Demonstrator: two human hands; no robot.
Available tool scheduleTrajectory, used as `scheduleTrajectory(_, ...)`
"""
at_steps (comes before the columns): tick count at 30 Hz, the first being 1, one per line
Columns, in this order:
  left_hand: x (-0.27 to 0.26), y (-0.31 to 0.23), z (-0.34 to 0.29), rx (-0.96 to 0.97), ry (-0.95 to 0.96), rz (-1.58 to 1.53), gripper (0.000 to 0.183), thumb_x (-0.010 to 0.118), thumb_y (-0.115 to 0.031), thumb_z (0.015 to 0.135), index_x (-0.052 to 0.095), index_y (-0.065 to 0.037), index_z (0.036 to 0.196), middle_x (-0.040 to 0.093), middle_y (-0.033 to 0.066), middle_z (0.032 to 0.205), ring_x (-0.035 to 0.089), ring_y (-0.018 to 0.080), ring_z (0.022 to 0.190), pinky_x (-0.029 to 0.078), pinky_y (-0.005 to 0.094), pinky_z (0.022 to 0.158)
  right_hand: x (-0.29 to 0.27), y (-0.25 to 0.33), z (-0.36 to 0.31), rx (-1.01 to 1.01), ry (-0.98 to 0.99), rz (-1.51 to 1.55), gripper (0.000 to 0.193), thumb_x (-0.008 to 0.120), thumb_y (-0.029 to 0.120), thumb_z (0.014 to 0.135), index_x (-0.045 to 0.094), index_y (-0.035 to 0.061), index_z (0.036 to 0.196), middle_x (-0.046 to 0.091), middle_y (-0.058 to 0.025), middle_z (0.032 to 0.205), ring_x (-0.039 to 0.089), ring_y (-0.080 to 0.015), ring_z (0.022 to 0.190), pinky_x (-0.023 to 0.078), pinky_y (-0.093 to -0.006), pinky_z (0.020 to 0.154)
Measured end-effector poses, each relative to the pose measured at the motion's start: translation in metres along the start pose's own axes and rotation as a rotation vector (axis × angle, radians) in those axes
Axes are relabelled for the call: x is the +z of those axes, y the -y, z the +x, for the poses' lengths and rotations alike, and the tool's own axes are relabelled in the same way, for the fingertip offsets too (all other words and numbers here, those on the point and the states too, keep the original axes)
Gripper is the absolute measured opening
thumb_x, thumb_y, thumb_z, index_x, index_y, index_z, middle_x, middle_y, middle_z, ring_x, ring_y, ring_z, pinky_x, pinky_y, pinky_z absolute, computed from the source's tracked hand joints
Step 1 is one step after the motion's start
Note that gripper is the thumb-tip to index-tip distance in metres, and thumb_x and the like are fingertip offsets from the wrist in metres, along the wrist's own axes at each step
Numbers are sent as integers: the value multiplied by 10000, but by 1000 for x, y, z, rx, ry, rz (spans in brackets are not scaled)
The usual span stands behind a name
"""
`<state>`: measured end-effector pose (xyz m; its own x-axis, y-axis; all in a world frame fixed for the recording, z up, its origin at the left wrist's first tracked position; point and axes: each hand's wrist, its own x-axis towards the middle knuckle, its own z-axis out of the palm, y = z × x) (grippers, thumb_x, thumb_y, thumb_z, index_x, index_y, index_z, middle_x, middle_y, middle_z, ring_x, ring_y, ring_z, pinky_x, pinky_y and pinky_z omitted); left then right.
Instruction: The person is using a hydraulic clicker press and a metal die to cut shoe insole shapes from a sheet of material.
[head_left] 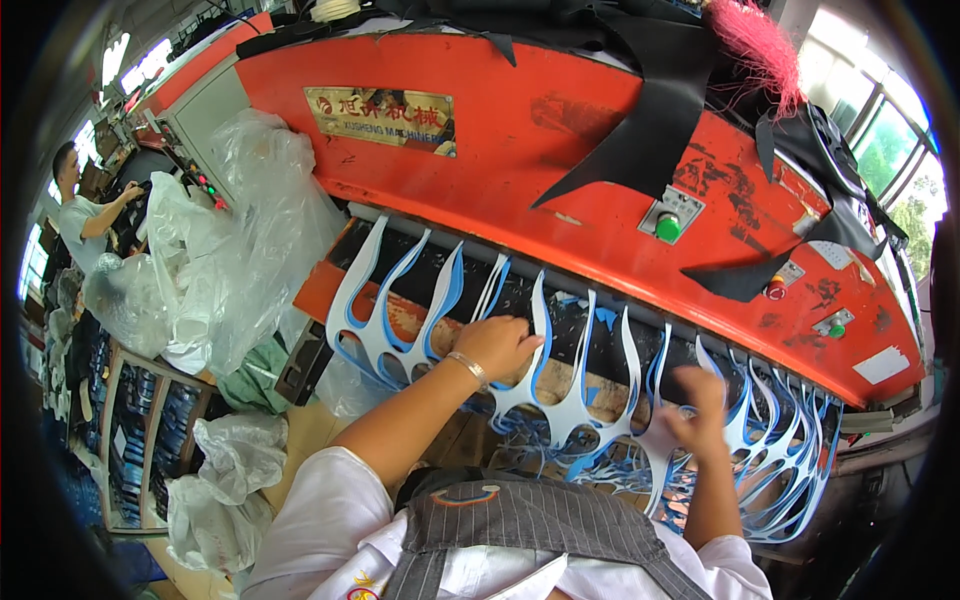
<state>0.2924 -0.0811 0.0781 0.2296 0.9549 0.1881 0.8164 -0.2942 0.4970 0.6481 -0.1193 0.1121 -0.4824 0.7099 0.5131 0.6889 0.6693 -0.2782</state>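
White sheets with blue layers, cut into a row of curved openings and pointed strips (600, 437), hang from the front of a red machine (480, 120). My left hand (497, 347), with a bracelet at the wrist, is curled closed at one of the strips, left of the middle. Its fingertips are partly hidden, but it appears to grip the sheet. Farther right, my right hand (703, 410) is slightly blurred beside another strip. Its thumb and bent fingers stand apart, with nothing visible between them.
Black sheet scraps (650, 110) and pink strands (757, 50) lie over the machine's top. A green button (667, 227) and a red button (776, 289) sit on its front. At left are clear plastic bags (265, 200), a rack of dark-blue pieces (135, 440) and another person (85, 215).
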Motion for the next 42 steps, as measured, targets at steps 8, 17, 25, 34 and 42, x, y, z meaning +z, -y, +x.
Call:
scheduleTrajectory(8, 39, -5, -41, -9, -11, 208, 439, 438, -335, 965, 696, -30, 784, 679, 156, 862, 621, 326, 889, 390, 453, 954, 105, 61, 3, 59, 373, -251, 394, 761, 233, 662, 621, 40, 974, 640, -111, 876, 620, -303, 869, 482, -407, 782)
scheduleTrajectory(17, 32, 1, -60, -58, 96, 193, 387, 459, -317, 920, 682, -52, 748, 674, 136, 828, 624, 317, 817, 422, 431, 831, 82, 72, 16, 103, 573, -191, 378, 777, 332, 697, 626, 34, 874, 655, -142, 872, 643, -317, 857, 510, -426, 763)
scheduleTrajectory(25, -52, 54, -29, 30, 102, -179, 200, 647, -283, 841, 691, -111, 932, 665, 114, 924, 631, 312, 861, 503, 405, 754, 39, 85, 159, -177, 330, 279, 260, 734, 201, 796, 674, 50, 998, 669, -118, 859, 627, -330, 782, 515, -413, 703)
scheduleTrajectory(34, -20, 152, -11, 272, -50, -79, 83, 707, -145, 755, 663, -86, 791, 601, 51, 844, 582, 272, 812, 478, 384, 733, 253, 89, 185, -394, 294, 379, 142, 670, 32, 733, 646, 55, 872, 589, -98, 888, 548, -294, 881, 468, -370, 807)
scheduleTrajectory(42, -12, 179, 3, 425, -74, -325, 51, 697, -101, 750, 665, -61, 754, 579, 52, 753, 552, 263, 742, 439, 375, 700, 280, 81, 186, -306, 274, 529, 127, 694, 40, 735, 623, 67, 836, 554, -79, 864, 525, -283, 869, 424, -383, 808)
